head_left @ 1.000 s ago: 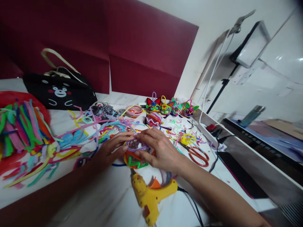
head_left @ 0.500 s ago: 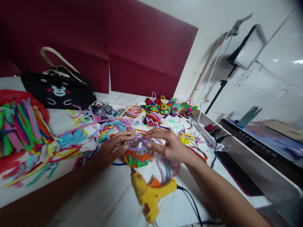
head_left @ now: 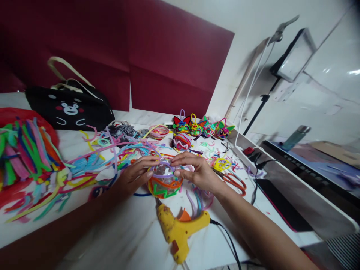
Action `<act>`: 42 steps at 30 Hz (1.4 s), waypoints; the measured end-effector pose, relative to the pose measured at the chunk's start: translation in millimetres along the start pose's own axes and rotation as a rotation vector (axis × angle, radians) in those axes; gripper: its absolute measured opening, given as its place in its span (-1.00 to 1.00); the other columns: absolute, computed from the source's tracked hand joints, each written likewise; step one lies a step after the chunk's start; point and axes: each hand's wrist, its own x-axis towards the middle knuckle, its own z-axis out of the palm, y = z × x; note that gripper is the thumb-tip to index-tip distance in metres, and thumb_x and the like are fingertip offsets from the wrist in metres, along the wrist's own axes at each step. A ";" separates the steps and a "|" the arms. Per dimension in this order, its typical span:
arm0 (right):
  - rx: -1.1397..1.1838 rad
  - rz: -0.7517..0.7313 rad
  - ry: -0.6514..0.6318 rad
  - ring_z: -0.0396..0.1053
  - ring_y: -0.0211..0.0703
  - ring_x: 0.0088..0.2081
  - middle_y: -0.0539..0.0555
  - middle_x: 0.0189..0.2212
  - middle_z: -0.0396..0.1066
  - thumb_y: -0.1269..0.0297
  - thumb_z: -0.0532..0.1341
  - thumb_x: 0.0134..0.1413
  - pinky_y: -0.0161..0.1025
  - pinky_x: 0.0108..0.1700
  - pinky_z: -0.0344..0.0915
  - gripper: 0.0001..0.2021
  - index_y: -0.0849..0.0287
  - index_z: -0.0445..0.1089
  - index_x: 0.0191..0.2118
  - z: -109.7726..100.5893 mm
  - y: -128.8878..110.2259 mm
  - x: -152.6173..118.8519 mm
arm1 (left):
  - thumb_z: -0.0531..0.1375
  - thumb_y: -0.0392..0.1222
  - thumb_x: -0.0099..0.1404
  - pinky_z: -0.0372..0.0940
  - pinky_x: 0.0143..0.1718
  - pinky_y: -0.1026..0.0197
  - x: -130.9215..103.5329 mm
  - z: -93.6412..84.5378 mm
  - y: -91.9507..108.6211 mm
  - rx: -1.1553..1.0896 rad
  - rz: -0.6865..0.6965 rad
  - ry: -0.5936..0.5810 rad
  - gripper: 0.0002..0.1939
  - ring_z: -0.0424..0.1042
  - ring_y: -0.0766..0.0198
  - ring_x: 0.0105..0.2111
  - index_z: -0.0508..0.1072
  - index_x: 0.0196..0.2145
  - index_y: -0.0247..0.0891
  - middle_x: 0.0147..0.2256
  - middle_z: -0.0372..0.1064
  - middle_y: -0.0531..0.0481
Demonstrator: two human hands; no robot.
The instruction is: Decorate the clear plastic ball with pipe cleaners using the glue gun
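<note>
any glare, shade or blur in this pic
Head view: bright glare spots on the white wall at far right; head view: left forearm shaded, darker than the right forearm; head view: fine detail looks soft, even on the clear ball with coloured strips.

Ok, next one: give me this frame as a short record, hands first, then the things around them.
left hand: fingertips at left side of purple ring
right hand: fingertips at ring's right side
under ring: clear round piece with orange and green strips
in front: yellow glue gun, lying on table
right: orange-handled scissors
behind: four eared ornaments
back left: black bag
</note>
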 end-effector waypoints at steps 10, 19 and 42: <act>0.132 0.011 0.094 0.46 -0.10 -0.08 0.12 -0.18 0.52 0.20 0.43 0.04 -0.12 0.03 0.36 -0.81 0.07 0.61 -0.19 9.2 13.0 -0.5 | 0.19 -0.01 0.36 0.29 0.17 0.01 1.2 -1.0 -1.5 -0.054 -0.057 0.018 -0.70 0.33 -0.02 0.18 0.54 -0.01 -0.10 0.10 0.43 -0.13; 0.155 0.002 0.116 0.45 -0.11 -0.07 0.12 -0.17 0.52 0.25 0.43 0.04 -0.12 0.04 0.35 -0.82 0.09 0.60 -0.19 12.6 15.3 -1.4 | 0.21 -0.05 0.37 0.21 0.21 0.04 4.1 -6.8 2.6 -0.027 -0.084 -0.003 -0.72 0.35 0.05 0.15 0.53 -0.01 -0.09 0.06 0.46 -0.08; 0.110 0.162 0.164 0.47 -0.09 -0.06 0.11 -0.12 0.54 0.35 0.42 0.01 -0.15 0.00 0.35 -0.74 0.18 0.57 -0.12 16.9 17.1 -1.7 | 0.23 -0.03 0.35 0.12 0.28 -0.05 2.3 -11.8 -0.4 -0.094 -0.205 -0.012 -0.73 0.28 0.02 0.22 0.52 -0.01 -0.04 0.18 0.35 -0.05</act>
